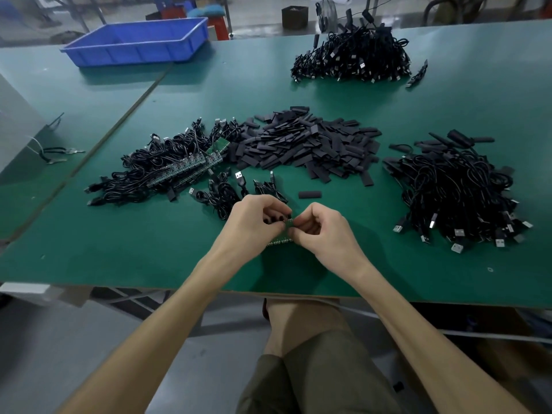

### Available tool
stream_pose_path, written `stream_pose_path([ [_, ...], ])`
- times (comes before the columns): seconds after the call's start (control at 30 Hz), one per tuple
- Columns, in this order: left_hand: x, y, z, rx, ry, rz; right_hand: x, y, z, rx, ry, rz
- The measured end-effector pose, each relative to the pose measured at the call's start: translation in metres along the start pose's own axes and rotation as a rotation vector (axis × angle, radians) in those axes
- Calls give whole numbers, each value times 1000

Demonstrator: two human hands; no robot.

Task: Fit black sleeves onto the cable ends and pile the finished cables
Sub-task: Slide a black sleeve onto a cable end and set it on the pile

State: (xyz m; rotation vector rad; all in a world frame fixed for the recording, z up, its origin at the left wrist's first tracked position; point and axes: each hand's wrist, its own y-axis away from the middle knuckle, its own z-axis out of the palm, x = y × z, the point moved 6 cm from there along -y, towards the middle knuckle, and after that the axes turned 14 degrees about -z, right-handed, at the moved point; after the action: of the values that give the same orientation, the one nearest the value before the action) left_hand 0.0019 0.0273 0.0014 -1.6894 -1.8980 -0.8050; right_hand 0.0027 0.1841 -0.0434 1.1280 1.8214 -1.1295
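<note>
Two grips at work near desk (149, 249) front edge: I see left hand (254, 224) and right hand (324, 231) both pinching green board (280, 242).

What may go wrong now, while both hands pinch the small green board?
The green board, pinched between the left hand and the right hand, might bend or snap if twisted hard.
The loose sleeve lies apart from the sleeve pile; a moving wrist could knock it away.
</note>
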Motion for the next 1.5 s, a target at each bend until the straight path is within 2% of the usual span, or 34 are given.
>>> stream_pose_path([
  [0.53, 5, 11, 10, 84, -25, -22, -7, 2, 0, 8, 76, -6],
  [0.67, -2, 14, 6, 104, -59, -6, -2, 4, -9, 124, -62, 21],
  [0.8, -18, 9, -15, 221, -258, -17, 4, 5, -20, 275, -301, 51],
  [0.93, -33, 4, -31, 326, -466, -69, 5, 4, -19, 275, -391, 53],
  [1.0, -26, 5, -29, 377, -515, -31, 4, 4, -17, 267, -420, 51],
  [1.07, -15, 5, -23, 366, -480, 26, 4, 4, -18, 263, -448, 50],
  [1.2, 7, -7, -1, 188, -351, 136, 4, 4, -15, 213, -447, 43],
  [1.3, 17, -22, 11, 85, -338, 147, 0, 3, -13, 169, -448, 27],
  [1.37, 20, -31, 12, 78, -278, 136, -2, 2, -12, 152, -452, 11],
  [1.43, 23, -31, 8, 125, -110, 135, -4, 2, -12, 134, -458, 0],
  [1.5, 31, -27, 4, 175, 5, 212, -6, 2, -11, 116, -468, -4],
])
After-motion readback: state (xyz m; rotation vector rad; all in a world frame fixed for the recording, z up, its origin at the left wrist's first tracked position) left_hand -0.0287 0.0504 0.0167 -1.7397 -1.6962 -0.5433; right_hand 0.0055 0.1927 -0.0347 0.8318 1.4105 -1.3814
